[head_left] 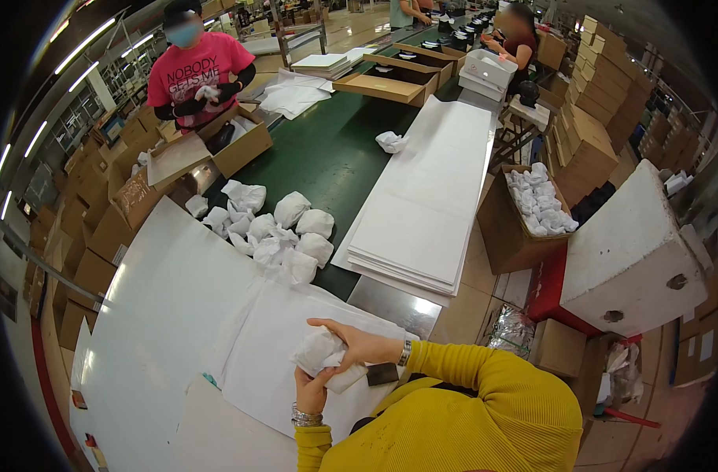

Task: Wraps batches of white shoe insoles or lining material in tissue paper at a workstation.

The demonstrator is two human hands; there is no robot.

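A crumpled ball of white paper (318, 351) is between my two hands, above a stack of white paper sheets (252, 370). My right hand (360, 346) curls over its right side, fingers pressed on the paper. From below, my left hand (311, 391) grips the lower edge of the same ball. Whether anything is wrapped inside cannot be seen. Just beyond the sheets lies a heap of similar white paper balls (292, 209). A small dark block (382, 374) rests beside my right wrist.
A green conveyor belt (343, 126) runs away from me, with a long stack of white sheets (422, 197) along its right side. At the right stands a carton of paper balls (504, 216). Across the belt, a co-worker (197, 71) handles white paper over an open shoebox (245, 145).
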